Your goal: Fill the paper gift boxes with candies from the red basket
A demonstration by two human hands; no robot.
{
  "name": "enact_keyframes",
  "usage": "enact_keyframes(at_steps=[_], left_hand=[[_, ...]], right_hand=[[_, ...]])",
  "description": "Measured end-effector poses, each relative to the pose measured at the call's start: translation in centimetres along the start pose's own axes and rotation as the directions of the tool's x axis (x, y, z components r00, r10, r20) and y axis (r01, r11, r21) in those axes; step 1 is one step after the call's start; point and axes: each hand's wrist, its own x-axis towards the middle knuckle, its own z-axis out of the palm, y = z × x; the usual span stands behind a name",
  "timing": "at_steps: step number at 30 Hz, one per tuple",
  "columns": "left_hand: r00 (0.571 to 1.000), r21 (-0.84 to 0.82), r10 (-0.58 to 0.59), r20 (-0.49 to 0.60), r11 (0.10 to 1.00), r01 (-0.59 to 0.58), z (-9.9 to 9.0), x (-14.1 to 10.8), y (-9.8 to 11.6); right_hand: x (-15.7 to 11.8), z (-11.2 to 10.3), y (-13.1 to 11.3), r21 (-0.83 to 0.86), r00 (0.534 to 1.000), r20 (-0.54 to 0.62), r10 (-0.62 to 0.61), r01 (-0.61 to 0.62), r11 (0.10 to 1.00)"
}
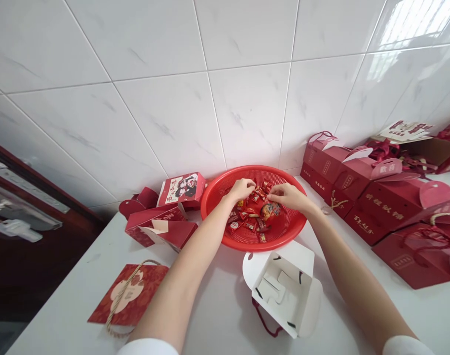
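Lower left: red bag (151, 277), flat, rope handle across it. Left of centre: red boxes (184, 189), beside the basket. Centre: red basket (295, 212) containing wrapped sweets (251, 213). Left hand (243, 189) over the sweets, fingers narrow; grip cannot be determined. Lower centre: box (284, 291), open, interior white. Right hand (288, 195) at the sweets, fingertips close together; grip likewise undetermined. Right: row of red cartons (380, 199).
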Motion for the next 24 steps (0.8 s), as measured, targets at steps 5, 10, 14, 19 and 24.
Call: enact_keyframes(at_steps=[5,10,14,19,24], left_hand=[[0.997,0.217,0.065,0.047,0.973,-0.073,1.0,-0.7,0.2],[0.98,0.439,0.062,0.189,0.887,-0.141,1.8,-1.0,1.4],[0.959,0.508,0.094,0.268,0.832,-0.223,1.8,-1.2,2.4],[0.947,0.486,0.115,0.299,0.836,-0.255,1.5,-1.0,2.8],[0.955,0.493,0.095,0.283,0.839,-0.23,1.9,-0.9,2.4]], right_hand=[[0.2,0.2,-0.3,-0.154,1.0,-0.026,0.01,-0.013,0.988],[0.1,0.1,-0.2,-0.093,0.994,-0.11,-0.003,-0.007,0.996],[0.1,0.1,0.0,-0.007,0.984,-0.179,0.02,-0.021,1.0],[0.3,0.2,0.2,0.069,0.975,-0.22,0.036,-0.022,0.997],[0.2,0.2,0.3,0.043,0.977,-0.211,0.027,-0.018,0.999]])
